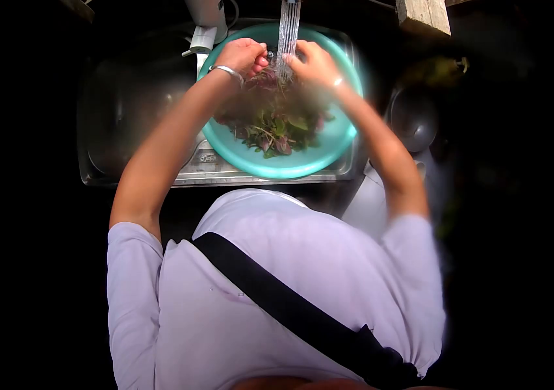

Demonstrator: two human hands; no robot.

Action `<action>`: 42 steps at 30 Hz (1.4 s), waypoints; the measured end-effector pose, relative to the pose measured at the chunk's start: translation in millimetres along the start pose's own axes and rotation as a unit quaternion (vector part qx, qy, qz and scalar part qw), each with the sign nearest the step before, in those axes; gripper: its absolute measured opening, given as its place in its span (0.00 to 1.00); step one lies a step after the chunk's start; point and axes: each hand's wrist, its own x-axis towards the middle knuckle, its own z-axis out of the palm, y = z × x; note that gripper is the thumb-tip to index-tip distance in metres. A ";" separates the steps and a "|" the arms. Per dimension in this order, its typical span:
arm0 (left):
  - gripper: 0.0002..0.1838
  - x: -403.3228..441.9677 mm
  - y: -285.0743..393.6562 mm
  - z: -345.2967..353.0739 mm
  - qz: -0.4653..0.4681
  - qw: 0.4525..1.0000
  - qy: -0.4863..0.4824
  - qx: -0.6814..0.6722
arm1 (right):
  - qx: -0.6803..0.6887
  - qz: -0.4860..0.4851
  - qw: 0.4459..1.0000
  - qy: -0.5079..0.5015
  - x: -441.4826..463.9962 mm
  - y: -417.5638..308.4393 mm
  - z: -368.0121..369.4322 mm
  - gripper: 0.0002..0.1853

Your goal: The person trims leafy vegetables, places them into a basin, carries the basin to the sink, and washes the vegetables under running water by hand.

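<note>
A turquoise basin [277, 171] sits on the metal sink, with leafy greens [277, 133] with green and purplish leaves lying in it. Water [288, 36] pours in several thin streams from above into the basin. Left of the stream, my left hand [244, 57] is closed over the basin's far part, its fingertips pinched; what they hold is too small to make out. On the other side, my right hand [317, 64] has its fingers bent inward at the water's edge, and whatever is in them is hidden. Some reddish stems show below both hands. The middle of the basin is blurred.
The steel sink [192, 177] extends left with a dark bowl area. A white object [204, 39] stands behind the basin on the left. A wooden beam [424, 16] juts in at upper right. A dark round vessel [413, 120] lies right of the sink.
</note>
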 end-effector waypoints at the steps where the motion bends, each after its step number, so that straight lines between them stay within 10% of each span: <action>1: 0.05 -9.7 -3.8 -11.0 0.007 1.000 0.019 0.019 | -0.033 0.056 0.995 -0.074 -11.9 -15.4 11.6 0.33; 3: 0.07 -39.9 -12.9 -30.2 0.022 0.996 0.060 0.055 | -0.097 0.096 0.965 -0.223 -27.1 -51.8 31.8 0.46; 11: 0.09 -90.4 -61.6 -86.8 0.032 0.994 0.098 0.026 | -0.174 -0.043 0.947 -0.267 -35.6 -63.3 71.3 0.30; 13: 0.10 -101.4 -65.1 -96.1 0.018 0.996 0.090 0.021 | -0.074 0.096 0.952 -0.282 -27.9 -36.9 68.3 0.26; 21: 0.07 -107.4 -76.0 -116.2 -0.013 0.993 0.103 -0.062 | -0.236 0.067 0.969 -0.032 9.3 -10.2 102.7 0.42; 23: 0.06 -111.5 -77.0 -119.2 -0.011 0.989 0.105 -0.102 | -0.245 0.073 0.958 -0.131 12.7 -38.3 131.5 0.48; 31: 0.05 -148.1 -83.9 -139.6 0.008 0.993 0.116 -0.015 | -0.227 -0.127 0.916 -0.306 -34.6 -121.8 89.7 0.23; 35: 0.04 -166.6 -80.3 -148.2 -0.008 0.993 0.121 0.006 | -0.107 0.053 0.959 -0.257 -25.5 -71.9 77.6 0.28; 42: 0.03 -169.1 -83.2 -136.2 0.006 0.990 0.040 -0.132 | -0.017 0.023 0.999 0.021 -22.8 -42.9 70.9 0.19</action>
